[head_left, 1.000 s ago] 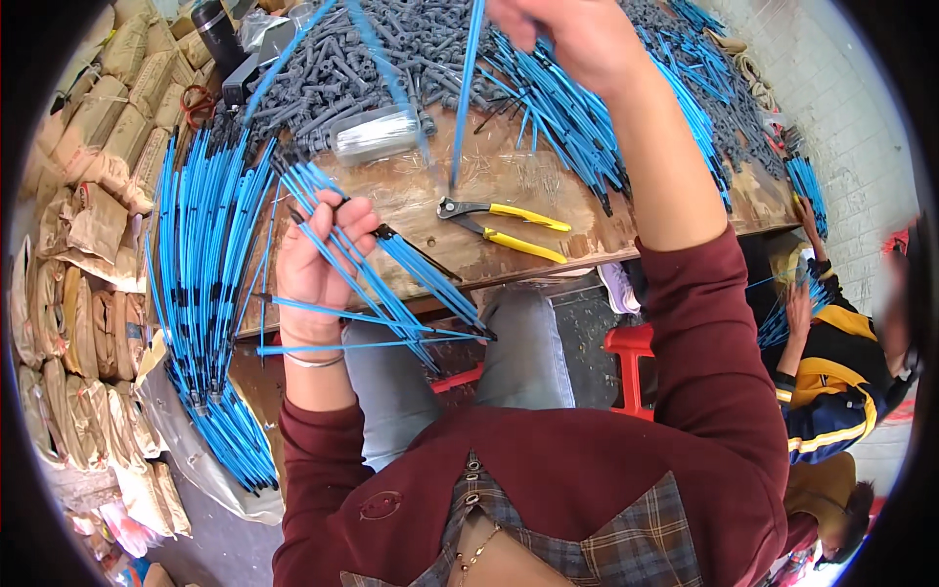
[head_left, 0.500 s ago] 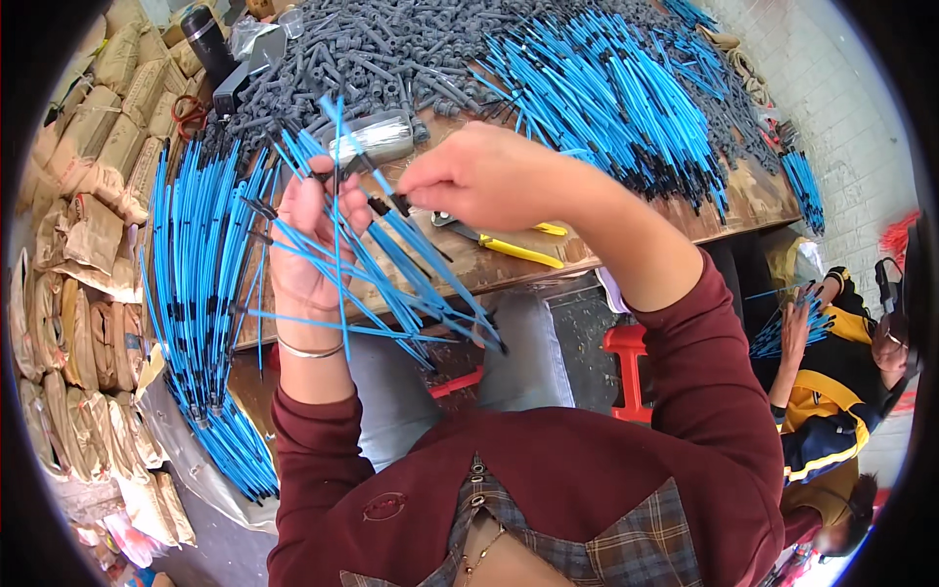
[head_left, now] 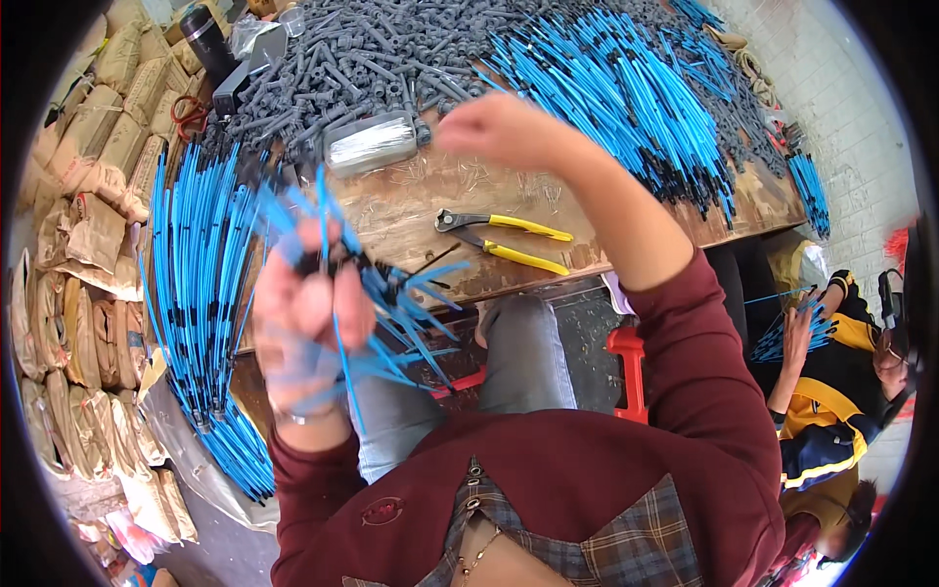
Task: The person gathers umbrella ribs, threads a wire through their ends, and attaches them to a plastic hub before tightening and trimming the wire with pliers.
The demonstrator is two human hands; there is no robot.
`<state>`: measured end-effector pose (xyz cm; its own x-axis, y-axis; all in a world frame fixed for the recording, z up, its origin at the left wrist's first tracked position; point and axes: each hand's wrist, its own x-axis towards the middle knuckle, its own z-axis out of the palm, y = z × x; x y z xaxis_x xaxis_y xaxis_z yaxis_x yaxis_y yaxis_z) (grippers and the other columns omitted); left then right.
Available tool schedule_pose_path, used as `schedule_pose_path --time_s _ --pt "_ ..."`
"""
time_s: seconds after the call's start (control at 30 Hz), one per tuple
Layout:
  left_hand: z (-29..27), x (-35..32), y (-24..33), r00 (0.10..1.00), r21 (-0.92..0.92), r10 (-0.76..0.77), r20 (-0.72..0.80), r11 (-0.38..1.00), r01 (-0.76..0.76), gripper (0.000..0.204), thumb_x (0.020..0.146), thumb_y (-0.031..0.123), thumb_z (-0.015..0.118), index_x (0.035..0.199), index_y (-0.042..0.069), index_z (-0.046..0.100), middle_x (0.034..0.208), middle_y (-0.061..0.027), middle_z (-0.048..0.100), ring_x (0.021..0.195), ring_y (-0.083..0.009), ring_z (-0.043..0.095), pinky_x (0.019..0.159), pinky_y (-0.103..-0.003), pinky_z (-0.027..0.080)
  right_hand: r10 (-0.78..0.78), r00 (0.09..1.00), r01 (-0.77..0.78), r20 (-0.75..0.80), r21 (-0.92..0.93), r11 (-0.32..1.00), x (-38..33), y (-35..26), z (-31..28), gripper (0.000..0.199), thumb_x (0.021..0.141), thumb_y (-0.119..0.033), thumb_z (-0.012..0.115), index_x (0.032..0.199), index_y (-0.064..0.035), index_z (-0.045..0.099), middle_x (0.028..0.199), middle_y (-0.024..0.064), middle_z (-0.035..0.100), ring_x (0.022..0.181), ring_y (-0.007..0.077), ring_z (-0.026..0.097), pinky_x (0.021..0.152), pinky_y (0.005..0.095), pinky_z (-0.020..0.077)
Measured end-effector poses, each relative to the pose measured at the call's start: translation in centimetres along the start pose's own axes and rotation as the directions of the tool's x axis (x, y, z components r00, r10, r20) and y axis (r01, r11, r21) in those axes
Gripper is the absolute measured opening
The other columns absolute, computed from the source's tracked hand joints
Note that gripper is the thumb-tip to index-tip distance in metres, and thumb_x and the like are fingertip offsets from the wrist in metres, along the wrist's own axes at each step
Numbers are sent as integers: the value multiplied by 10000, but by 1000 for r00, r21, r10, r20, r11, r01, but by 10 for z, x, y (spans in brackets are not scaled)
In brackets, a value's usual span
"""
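My left hand [head_left: 318, 303] is closed around a loose bunch of thin blue tubes [head_left: 411, 303] with black fittings, held over the table's near edge and my lap. The bunch fans out and is partly smeared by motion. One tube [head_left: 342, 367] stands out lengthwise across the fingers. My right hand [head_left: 494, 132] is above the table by the grey plastic parts [head_left: 362, 59], its fingers curled together; anything in them is too blurred to make out. Below it lie yellow-handled pincers [head_left: 509, 240]. A clear box of thin metal pins [head_left: 372, 145] sits between the hands.
A big heap of blue tubes [head_left: 626, 108] covers the table's right back; another stack [head_left: 201, 284] hangs over its left edge. A black flask [head_left: 205, 44] and red-handled scissors [head_left: 191, 115] stand back left. Brown sacks [head_left: 98, 176] line the left; a co-worker's hand [head_left: 797, 333] shows at right.
My right hand has left the bunch and moved up and right, toward the grey parts. My left hand with the tubes has come lower and nearer, uncovering the pin box and pincers.
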<state>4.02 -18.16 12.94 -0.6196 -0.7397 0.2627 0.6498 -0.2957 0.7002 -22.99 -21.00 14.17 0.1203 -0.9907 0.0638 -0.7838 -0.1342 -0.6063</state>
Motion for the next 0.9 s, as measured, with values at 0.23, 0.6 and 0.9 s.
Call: schedule_pose_path --time_s 0.23,0.6,0.9 --pt "10 -68 37 775 -178 -420 473 815 551 181 765 159 630 765 15 521 537 -56 471 426 -148 469 356 -254 321 316 824 -550 -470 -534 642 43 98 -21 271 809 -312 566 909 -77 656 964 149 641 873 292 631 717 390 504" --pt "-4 6 -43 841 137 -37 -540 982 131 177 829 89 585 991 32 541 651 -75 559 535 -138 502 487 -247 391 457 822 -564 -341 -606 561 54 90 -13 326 708 -284 651 919 -35 648 936 145 648 858 303 632 709 403 506" --pt "-53 -13 -38 985 -119 -145 91 981 155 230 819 150 624 997 29 541 738 -123 605 610 -211 575 574 -315 471 314 917 -398 -245 -533 746 57 104 -36 251 685 -192 611 895 -60 648 932 165 638 846 329 620 736 414 500"
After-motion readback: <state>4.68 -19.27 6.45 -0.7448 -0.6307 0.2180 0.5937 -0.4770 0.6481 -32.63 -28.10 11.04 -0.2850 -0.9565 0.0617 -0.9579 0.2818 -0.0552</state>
